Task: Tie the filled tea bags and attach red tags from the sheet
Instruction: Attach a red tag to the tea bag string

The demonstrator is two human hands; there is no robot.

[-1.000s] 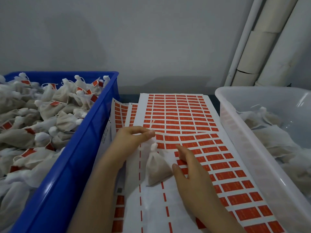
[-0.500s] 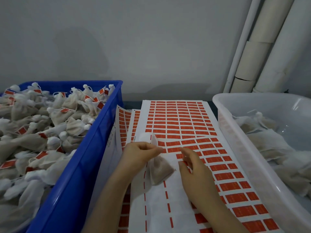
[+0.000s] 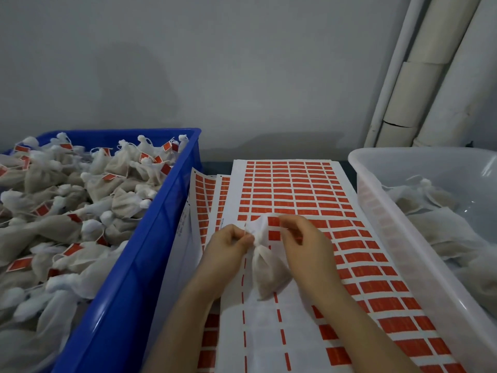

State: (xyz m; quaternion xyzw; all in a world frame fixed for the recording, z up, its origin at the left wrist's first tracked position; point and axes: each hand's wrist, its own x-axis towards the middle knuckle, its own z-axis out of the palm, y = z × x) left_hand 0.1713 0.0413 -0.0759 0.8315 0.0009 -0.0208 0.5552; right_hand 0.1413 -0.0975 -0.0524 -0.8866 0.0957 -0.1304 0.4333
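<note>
Head view: both hands' fingers point(image 3: 246, 239) pinch the tea bag point(image 3: 266, 267) neck between them.

We cannot read the print on the red tags point(image 3: 301, 189) of the tag sheet point(image 3: 258, 332): too small. The blue crate point(image 3: 129, 278) is cut by the left and bottom edges, the clear tub point(image 3: 382, 219) by the right. The right hand point(image 3: 304, 243) covers its fingertips, so its grip is undetermined.
</note>
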